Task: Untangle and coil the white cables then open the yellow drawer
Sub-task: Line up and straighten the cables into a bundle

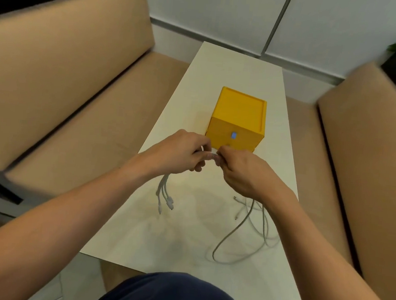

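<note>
A person's left hand (pixel 180 152) and right hand (pixel 240 174) are pinching a short stretch of the white cables (pixel 248 214) between them. Both sets of fingers are curling tight on the strands just in front of the yellow drawer (pixel 219 137), which is sitting shut on the white tabletop (pixel 234 69). Several plug ends (pixel 167 192) are dangling below the left hand, while the remaining length is trailing from under the right hand in loose, overlapping loops across the near right of the tabletop. The cables are looking light, limp and smooth, likely to slide over each other easily but to snag wherever a plug meets a crossing. The best hold is probably close behind one plug, feeding that strand through lightly closed fingers, since a hard pull is liable to tighten any knot. The drawer's box is looking small and light and may skid unless braced; how its front is gripped cannot be made out.
</note>
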A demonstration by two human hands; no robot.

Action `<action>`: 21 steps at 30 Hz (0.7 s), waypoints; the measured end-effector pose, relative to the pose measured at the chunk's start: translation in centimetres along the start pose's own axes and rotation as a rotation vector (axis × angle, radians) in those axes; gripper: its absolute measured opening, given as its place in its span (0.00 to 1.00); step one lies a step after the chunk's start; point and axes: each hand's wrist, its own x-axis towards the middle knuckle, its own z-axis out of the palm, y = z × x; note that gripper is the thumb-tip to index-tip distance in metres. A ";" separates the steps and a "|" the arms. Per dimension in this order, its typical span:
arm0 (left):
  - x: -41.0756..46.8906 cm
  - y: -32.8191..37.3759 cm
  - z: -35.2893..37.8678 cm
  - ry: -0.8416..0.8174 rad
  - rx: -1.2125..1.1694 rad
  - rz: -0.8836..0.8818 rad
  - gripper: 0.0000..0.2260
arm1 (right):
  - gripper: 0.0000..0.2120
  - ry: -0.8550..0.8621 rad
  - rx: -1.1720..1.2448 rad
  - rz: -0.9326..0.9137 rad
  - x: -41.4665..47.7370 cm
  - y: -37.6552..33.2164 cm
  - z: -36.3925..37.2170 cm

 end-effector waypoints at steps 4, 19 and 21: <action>-0.6 0.1 -0.7 0.021 -0.185 0.000 0.09 | 0.12 0.066 0.071 -0.084 -0.3 0.3 -1.1; -3.7 -0.7 -4.2 -0.063 -0.159 0.186 0.11 | 0.12 0.203 0.292 -0.298 -0.5 -0.1 -1.8; -4.0 -0.3 -4.9 -0.104 -0.157 0.203 0.11 | 0.11 0.170 0.285 -0.302 0.0 -0.3 -1.7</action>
